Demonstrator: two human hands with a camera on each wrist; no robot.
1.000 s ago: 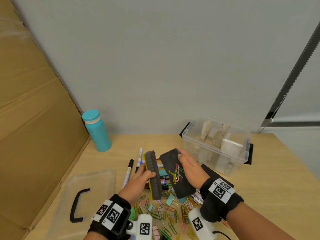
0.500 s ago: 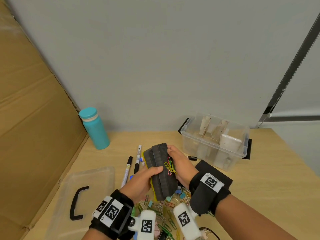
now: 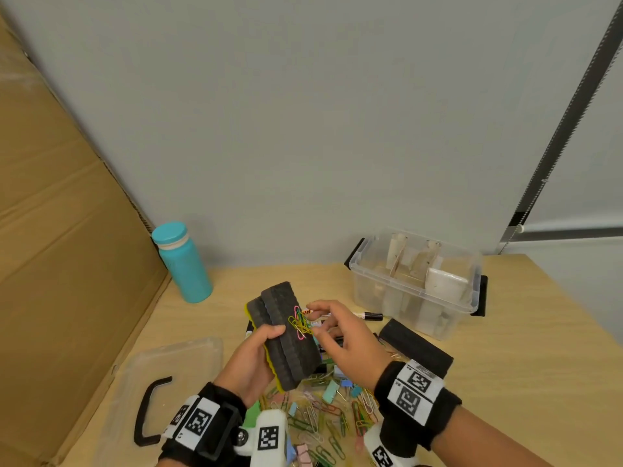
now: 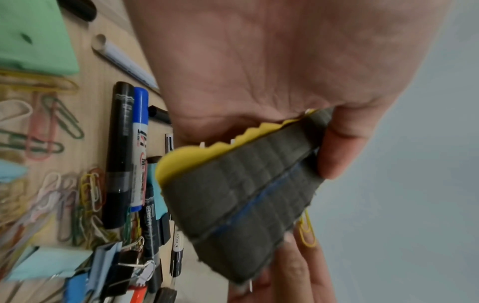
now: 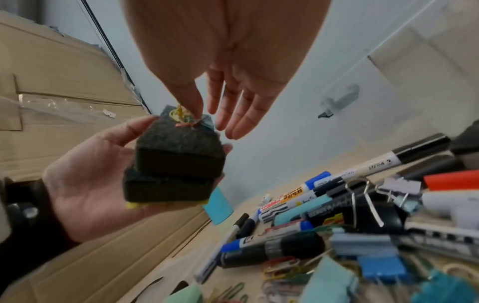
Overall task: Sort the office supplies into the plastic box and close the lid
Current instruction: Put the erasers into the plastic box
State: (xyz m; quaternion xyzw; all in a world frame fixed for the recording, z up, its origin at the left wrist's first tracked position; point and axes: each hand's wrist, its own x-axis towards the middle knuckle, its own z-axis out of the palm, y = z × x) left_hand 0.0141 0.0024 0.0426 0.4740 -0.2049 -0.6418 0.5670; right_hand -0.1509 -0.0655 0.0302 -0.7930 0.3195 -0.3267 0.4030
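On the desk (image 3: 505, 332) the clear plastic box (image 3: 414, 284) stands open, its lid (image 3: 161, 375) lying apart at left. The left hand (image 3: 249, 358) grips two stacked erasers (image 3: 286, 335) carrying clinging paper clips (image 3: 299, 323); the right hand (image 3: 340, 335), fingers straight, touches those clips. Below, markers (image 5: 337, 180) read "PILOT" and "White Board".
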